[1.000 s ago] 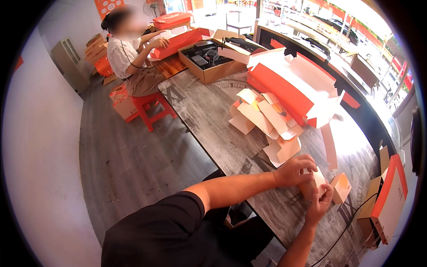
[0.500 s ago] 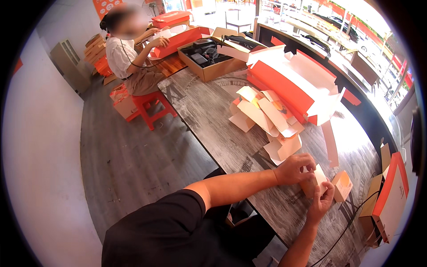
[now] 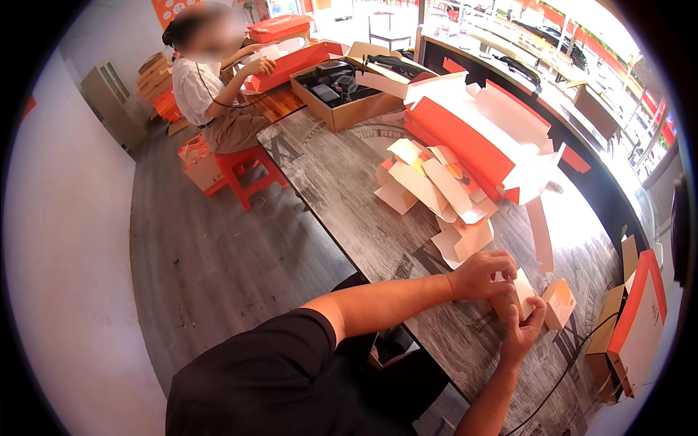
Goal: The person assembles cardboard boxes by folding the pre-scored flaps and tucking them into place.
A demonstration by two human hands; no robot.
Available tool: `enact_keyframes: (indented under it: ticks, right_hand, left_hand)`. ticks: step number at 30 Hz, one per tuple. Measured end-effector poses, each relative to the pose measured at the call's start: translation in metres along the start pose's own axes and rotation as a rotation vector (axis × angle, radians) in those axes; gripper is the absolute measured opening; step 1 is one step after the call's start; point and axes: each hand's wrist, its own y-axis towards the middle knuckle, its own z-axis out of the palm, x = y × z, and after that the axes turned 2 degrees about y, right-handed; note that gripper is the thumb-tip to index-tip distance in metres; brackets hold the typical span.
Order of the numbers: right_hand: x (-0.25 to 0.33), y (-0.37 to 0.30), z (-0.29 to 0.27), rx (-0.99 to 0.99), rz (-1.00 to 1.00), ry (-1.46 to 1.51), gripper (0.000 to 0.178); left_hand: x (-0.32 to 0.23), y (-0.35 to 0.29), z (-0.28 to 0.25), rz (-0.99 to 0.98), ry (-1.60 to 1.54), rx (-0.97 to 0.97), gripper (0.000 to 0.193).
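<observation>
Both my hands are at a small cream-and-brown carton above the near right part of the table. My left hand pinches its upper left edge with bent fingers. From the right, my right hand grips the lower edge, thumb and fingers close together. Part of the carton is hidden behind my fingers. Just right of it stands a folded small box with an orange patch on top, apart from my fingers. Beyond my left hand lies a loose pile of flat carton blanks, overlapping one another.
A large open orange-and-white box lies behind the pile. Further off is a cardboard box of black devices. An orange-and-white carton and a black cable are at the right. A co-worker sits on a red stool.
My hands and the carton hold nearly the same position, with only slight finger movement. The co-worker's hands have shifted a little at the orange box.
</observation>
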Motion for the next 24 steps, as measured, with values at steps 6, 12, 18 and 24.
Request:
enact_keyframes:
  ticks: [6,12,18,24]
  right_hand:
    - [-0.006,-0.001,-0.004,-0.042,-0.036,-0.263,0.034]
    - [-0.006,-0.001,-0.005,-0.139,-0.017,-0.294,0.036]
    - [0.014,0.0,0.019,-0.108,-0.163,-0.307,0.044]
    - [0.019,0.0,0.018,-0.112,-0.194,-0.401,0.042]
  left_hand:
    - [0.0,-0.006,0.0,-0.005,0.06,0.023,0.03]
    - [-0.011,-0.006,0.003,0.138,0.282,0.184,0.092]
    - [-0.013,-0.008,0.005,0.025,0.337,0.185,0.098]
    - [-0.01,-0.008,0.004,0.066,0.278,0.209,0.092]
